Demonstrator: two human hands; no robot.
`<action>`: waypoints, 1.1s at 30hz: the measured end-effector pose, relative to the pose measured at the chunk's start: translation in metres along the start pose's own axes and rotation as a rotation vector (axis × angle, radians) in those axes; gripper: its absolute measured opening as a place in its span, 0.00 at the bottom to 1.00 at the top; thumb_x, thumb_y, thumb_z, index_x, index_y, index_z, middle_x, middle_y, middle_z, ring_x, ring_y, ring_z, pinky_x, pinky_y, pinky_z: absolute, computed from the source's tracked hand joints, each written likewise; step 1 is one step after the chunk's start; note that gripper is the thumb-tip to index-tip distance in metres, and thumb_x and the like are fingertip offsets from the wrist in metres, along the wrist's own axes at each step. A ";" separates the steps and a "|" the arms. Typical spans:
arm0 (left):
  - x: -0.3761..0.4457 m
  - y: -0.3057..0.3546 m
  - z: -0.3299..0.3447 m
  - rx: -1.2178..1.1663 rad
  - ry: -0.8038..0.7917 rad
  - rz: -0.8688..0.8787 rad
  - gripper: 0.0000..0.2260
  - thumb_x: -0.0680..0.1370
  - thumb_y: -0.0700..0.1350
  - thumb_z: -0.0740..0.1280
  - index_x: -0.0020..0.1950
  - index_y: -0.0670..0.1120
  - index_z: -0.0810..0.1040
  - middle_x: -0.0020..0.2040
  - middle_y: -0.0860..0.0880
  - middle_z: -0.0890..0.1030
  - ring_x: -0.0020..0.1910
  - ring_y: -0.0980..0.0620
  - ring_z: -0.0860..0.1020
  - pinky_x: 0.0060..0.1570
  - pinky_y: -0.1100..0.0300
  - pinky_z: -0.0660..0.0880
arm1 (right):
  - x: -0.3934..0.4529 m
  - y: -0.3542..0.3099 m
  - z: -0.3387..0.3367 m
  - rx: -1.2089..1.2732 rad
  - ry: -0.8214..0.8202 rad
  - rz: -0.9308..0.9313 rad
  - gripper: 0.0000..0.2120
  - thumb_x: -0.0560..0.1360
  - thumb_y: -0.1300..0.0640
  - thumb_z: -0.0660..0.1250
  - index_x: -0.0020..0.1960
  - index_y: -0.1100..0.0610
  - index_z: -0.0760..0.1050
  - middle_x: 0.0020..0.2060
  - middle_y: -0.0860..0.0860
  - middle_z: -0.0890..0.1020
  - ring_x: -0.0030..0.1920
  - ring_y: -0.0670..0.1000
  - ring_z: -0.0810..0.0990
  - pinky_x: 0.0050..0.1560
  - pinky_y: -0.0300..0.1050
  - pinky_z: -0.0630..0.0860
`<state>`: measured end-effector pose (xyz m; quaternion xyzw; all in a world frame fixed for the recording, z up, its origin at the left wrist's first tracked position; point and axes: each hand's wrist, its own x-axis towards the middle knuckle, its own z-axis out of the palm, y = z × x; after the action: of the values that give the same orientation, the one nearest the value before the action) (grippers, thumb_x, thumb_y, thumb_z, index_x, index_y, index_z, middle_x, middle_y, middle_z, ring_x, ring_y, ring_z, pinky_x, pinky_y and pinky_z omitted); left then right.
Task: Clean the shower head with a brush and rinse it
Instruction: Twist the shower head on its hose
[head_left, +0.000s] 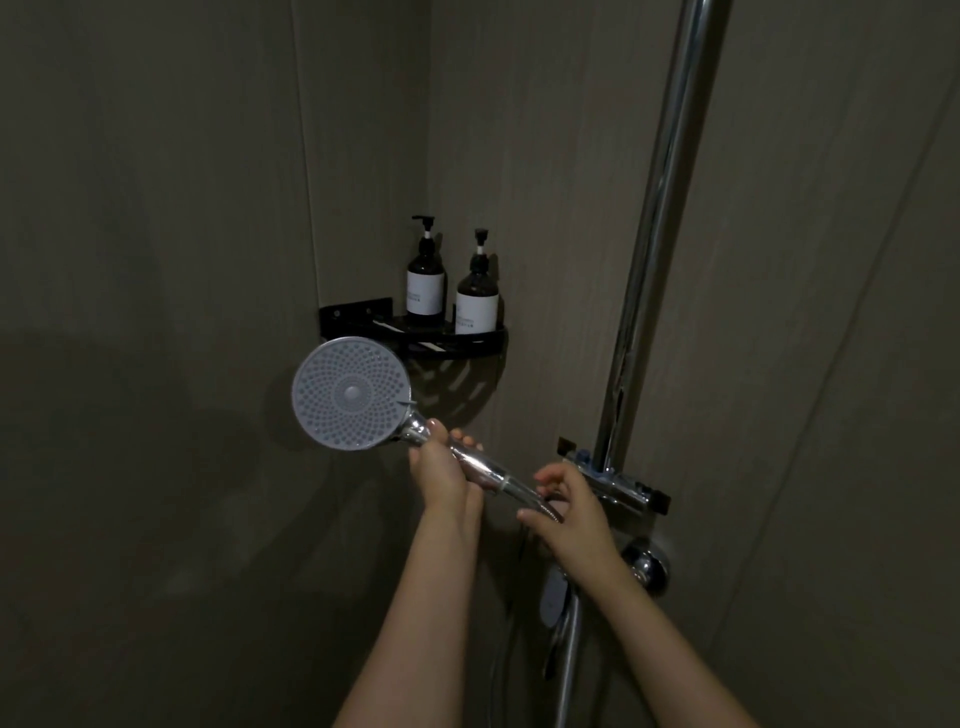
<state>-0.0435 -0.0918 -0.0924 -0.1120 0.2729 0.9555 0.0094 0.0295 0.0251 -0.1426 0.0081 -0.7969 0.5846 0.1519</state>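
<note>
The left hand (441, 467) is wrapped around the chrome handle of the shower head (350, 392), thumb laid up along the neck, fingers curled over the far side. The round spray face sits at about ten o'clock from that grip and is turned toward the camera, so its nozzles are in full view. The handle's long axis runs from ten o'clock down to four o'clock, where it ends at the hose (545, 506) joint.

The right hand (569, 512) is at that lower end, fingers and thumb pinching the hose just below the joint. It lies just beside the mixer shelf (618, 480) at the foot of the chrome riser (660, 218).

No brush is in view (it may be out of frame), so scrubbing looks not yet begun. Since the left hand alone already carries the head with its face exposed, the right hand seems the one free to let go and fetch a brush. The spray face lies at about ten o'clock from the right hand as well, farther out along the same line.

Two pump bottles (426, 280) stand on a black corner shelf (457, 343) at twelve o'clock from the head.
</note>
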 end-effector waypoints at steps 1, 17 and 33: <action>-0.001 0.000 0.001 -0.003 -0.001 0.000 0.02 0.80 0.44 0.58 0.50 0.46 0.68 0.31 0.50 0.69 0.28 0.54 0.69 0.31 0.61 0.70 | -0.002 -0.007 0.002 -0.012 0.048 -0.011 0.14 0.71 0.66 0.69 0.45 0.47 0.71 0.39 0.48 0.78 0.35 0.40 0.78 0.32 0.32 0.72; 0.000 -0.013 -0.001 0.012 -0.002 -0.041 0.04 0.80 0.43 0.59 0.53 0.45 0.67 0.31 0.50 0.69 0.28 0.54 0.69 0.31 0.60 0.71 | -0.003 -0.018 0.003 0.072 0.125 0.123 0.15 0.79 0.54 0.59 0.35 0.54 0.73 0.23 0.47 0.74 0.22 0.39 0.72 0.28 0.36 0.67; -0.006 -0.018 0.000 0.025 -0.004 -0.033 0.04 0.79 0.39 0.61 0.45 0.47 0.69 0.32 0.50 0.69 0.30 0.54 0.69 0.33 0.59 0.70 | -0.005 -0.023 0.001 -0.416 0.028 0.080 0.11 0.79 0.51 0.58 0.41 0.53 0.73 0.30 0.47 0.73 0.29 0.41 0.70 0.33 0.38 0.68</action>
<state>-0.0364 -0.0766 -0.1001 -0.1145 0.2829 0.9519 0.0272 0.0387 0.0162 -0.1233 -0.0632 -0.8980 0.4129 0.1380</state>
